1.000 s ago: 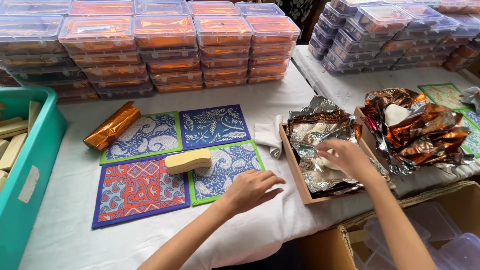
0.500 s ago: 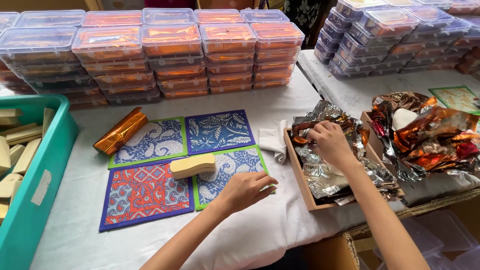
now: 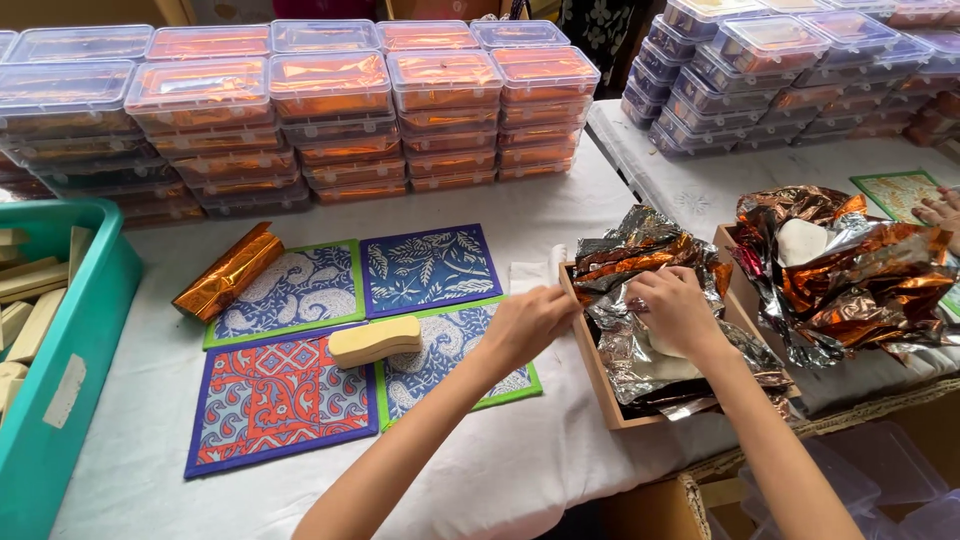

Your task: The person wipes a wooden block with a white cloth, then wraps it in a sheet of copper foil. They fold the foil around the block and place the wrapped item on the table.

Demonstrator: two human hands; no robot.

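1. Teal plastic crate [image 3: 60,400] at the far left holds pale wooden blocks and lies well away from both hands, so little there looks at risk.
2. Copper-foil wrapped bar [image 3: 228,272] lies half on the green-bordered paisley mat [image 3: 290,292], and a bare cream-coloured block [image 3: 375,341] rests where the printed mats meet; a forearm swinging back over them could, I judge, knock the block off its place.
3. Left hand [image 3: 527,322] reaches to the near edge of the shallow wooden tray [image 3: 598,375], fingers pinched on a corner of the crumpled silver-and-copper foil sheets [image 3: 640,262]. Thin foil held by one corner may tear, or several sheets may lift together.
4. Right hand [image 3: 675,308] sits inside the tray on the foil, fingers curled and pressing down; whether it grips a sheet I cannot tell. Pressing hard could crease the sheet underneath.
5. Second heap of copper foil [image 3: 850,265] lies just beside the tray on the white-clothed surface [image 3: 560,210], with another person's fingertips [image 3: 940,210] at the right edge; loose sheets could slide off the front.
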